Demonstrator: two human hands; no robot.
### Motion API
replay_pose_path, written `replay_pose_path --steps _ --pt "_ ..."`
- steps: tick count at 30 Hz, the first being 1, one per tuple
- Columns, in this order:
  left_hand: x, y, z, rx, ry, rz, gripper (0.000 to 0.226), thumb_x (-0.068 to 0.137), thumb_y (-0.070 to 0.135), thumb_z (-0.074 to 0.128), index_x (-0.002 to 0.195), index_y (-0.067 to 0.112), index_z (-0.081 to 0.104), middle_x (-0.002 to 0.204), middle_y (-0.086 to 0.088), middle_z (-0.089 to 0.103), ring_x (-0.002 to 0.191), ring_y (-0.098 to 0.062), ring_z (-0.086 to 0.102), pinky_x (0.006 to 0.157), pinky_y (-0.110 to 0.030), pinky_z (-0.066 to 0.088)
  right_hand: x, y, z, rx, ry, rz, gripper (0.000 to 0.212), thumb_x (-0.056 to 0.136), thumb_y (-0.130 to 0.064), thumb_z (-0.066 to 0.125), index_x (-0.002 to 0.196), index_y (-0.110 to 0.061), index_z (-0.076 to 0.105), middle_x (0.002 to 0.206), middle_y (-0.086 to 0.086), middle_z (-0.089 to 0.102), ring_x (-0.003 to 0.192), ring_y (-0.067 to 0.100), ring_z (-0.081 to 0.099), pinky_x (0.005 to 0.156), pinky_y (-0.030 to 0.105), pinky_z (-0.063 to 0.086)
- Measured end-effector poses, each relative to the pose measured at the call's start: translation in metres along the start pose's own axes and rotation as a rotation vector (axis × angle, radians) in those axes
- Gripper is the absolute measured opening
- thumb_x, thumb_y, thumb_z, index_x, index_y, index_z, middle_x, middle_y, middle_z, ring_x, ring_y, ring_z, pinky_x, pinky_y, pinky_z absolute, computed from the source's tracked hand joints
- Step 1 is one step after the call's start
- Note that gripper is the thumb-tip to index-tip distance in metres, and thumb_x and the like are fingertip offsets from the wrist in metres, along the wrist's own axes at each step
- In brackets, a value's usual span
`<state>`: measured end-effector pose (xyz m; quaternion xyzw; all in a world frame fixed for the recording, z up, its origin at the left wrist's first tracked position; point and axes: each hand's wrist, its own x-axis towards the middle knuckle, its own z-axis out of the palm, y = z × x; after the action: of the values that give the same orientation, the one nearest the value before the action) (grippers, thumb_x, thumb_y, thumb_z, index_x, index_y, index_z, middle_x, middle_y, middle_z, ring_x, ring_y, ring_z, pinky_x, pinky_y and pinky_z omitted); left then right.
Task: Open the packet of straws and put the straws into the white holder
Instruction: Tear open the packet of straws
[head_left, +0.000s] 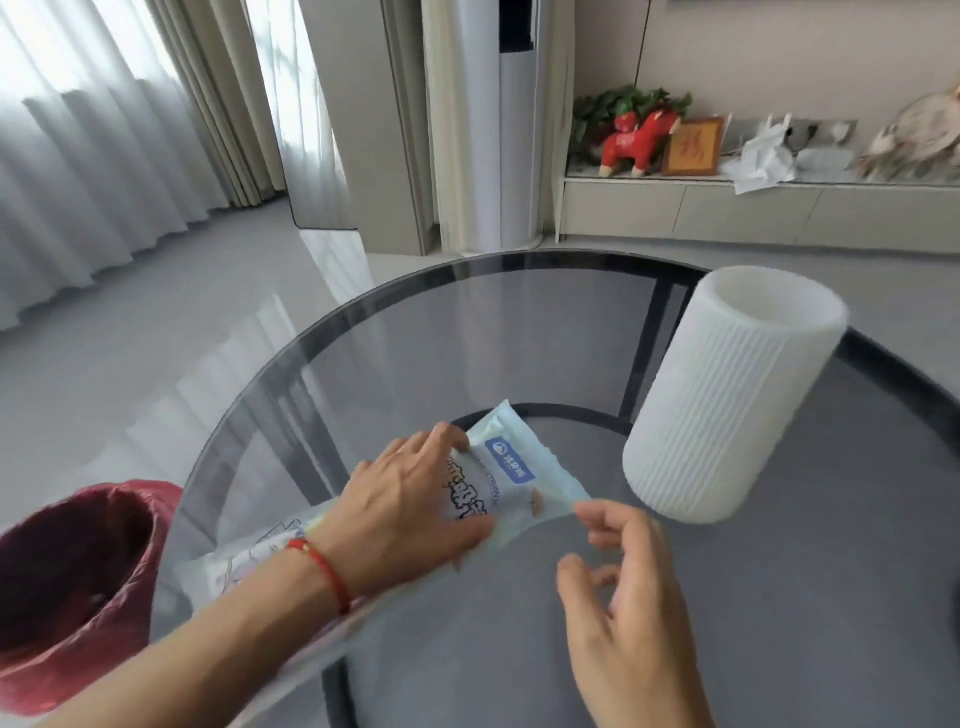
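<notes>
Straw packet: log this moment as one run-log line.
left hand holds packet on glass table | right hand open at packet corner | packet sealed | white holder upright

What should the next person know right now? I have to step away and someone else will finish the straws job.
Left hand: lies on the packet of straws, fingers curled over it, holding it on the glass table.
Right hand: at the packet's near corner, fingers loosely curled; whether it already pinches the edge is unclear.
White holder: stands upright on the table to the right of the packet, apart from it.
Red-lined bin: beside the table on the left.
Done: nothing visible; the packet looks sealed.
Left: open the packet and put the straws into the holder.
</notes>
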<state>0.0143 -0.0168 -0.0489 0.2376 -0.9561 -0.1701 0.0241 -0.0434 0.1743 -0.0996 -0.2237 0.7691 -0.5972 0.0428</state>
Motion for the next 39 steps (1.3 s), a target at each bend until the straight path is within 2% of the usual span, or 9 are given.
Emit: replay_pose_path --steps 5,8,15,18,22,25,32,36,39 --pt "-0.032 0.004 -0.026 -0.059 -0.027 0.173 0.056 0.079 0.048 0.073 0.123 0.027 0.044 0.109 0.007 0.059 0.093 -0.019 0.054 0.085 -0.036 0.047 -0.015 -0.019 -0.019 -0.198 -0.032 -0.006 0.036 0.103 -0.017 0.063 0.138 -0.018 0.057 0.13 -0.008 0.053 0.127 0.015 0.047 0.105 0.027 0.041" --pt "-0.054 0.01 -0.038 -0.006 0.007 0.332 0.051 0.082 0.052 0.071 0.12 0.031 0.043 0.108 0.009 0.061 0.087 -0.015 0.054 0.084 -0.038 0.05 -0.016 -0.034 -0.035 -0.106 -0.111 0.15 0.027 0.107 -0.03 0.058 0.134 -0.024 0.06 0.117 -0.014 0.066 0.11 0.007 0.064 0.084 0.014 0.047" --pt "-0.083 0.022 -0.07 0.015 -0.037 0.511 0.049 0.087 0.032 0.07 0.126 0.034 0.04 0.133 0.008 0.056 0.122 -0.016 0.053 0.109 -0.048 0.041 -0.029 -0.065 -0.07 0.212 -0.344 0.267 0.017 0.103 -0.014 0.069 0.088 -0.006 0.07 0.074 0.005 0.077 0.061 0.014 0.07 0.053 0.024 0.054" --pt "-0.084 0.036 -0.069 -0.1 -0.039 0.54 0.057 0.081 0.04 0.059 0.135 0.031 0.045 0.151 0.006 0.044 0.142 -0.013 0.034 0.117 -0.053 0.029 -0.023 -0.065 -0.071 0.326 -0.395 0.272 0.016 0.101 -0.015 0.072 0.088 -0.006 0.068 0.078 0.012 0.076 0.061 0.018 0.072 0.051 0.023 0.053" --pt "-0.081 0.063 -0.041 -0.18 0.125 0.486 0.056 0.087 0.068 0.042 0.127 0.029 0.049 0.131 0.009 0.058 0.123 -0.012 0.048 0.109 -0.047 0.035 -0.009 -0.058 -0.063 0.485 -0.445 0.248 0.012 0.089 -0.027 0.075 0.083 -0.017 0.078 0.075 0.006 0.075 0.063 0.015 0.071 0.062 0.026 0.058" --pt "-0.074 0.068 -0.02 -0.163 0.246 0.454 0.046 0.092 0.06 0.041 0.123 0.028 0.051 0.124 0.012 0.059 0.121 -0.012 0.05 0.107 -0.047 0.035 0.002 -0.046 -0.056 0.597 -0.466 0.28 0.023 0.097 -0.026 0.065 0.079 -0.026 0.078 0.074 -0.002 0.074 0.069 0.012 0.071 0.072 0.029 0.059" --pt "-0.072 0.071 -0.029 -0.491 0.396 0.366 0.032 0.084 0.049 0.058 0.112 0.034 0.061 0.109 0.021 0.064 0.113 -0.003 0.055 0.103 -0.039 0.039 0.001 -0.054 -0.029 0.884 -0.493 0.334 0.041 0.101 -0.033 0.059 0.133 -0.007 0.063 0.137 0.023 0.071 0.122 0.034 0.068 0.104 0.048 0.056" --pt "-0.071 0.066 -0.03 -0.609 0.374 0.328 0.025 0.075 0.04 0.058 0.096 0.026 0.058 0.111 0.018 0.066 0.107 -0.01 0.06 0.096 -0.047 0.046 0.002 -0.059 -0.026 0.839 -0.524 0.293 0.021 0.106 -0.029 0.055 0.104 -0.014 0.07 0.095 0.004 0.073 0.088 0.016 0.068 0.075 0.029 0.058" --pt "-0.07 0.063 -0.03 -0.507 0.318 0.341 0.022 0.072 0.038 0.057 0.076 0.016 0.054 0.108 0.012 0.069 0.102 -0.01 0.061 0.091 -0.043 0.047 0.001 -0.056 -0.028 0.5 -0.479 0.139 0.037 0.113 -0.017 0.048 0.08 -0.013 0.064 0.069 -0.003 0.062 0.063 0.01 0.058 0.059 0.029 0.048"
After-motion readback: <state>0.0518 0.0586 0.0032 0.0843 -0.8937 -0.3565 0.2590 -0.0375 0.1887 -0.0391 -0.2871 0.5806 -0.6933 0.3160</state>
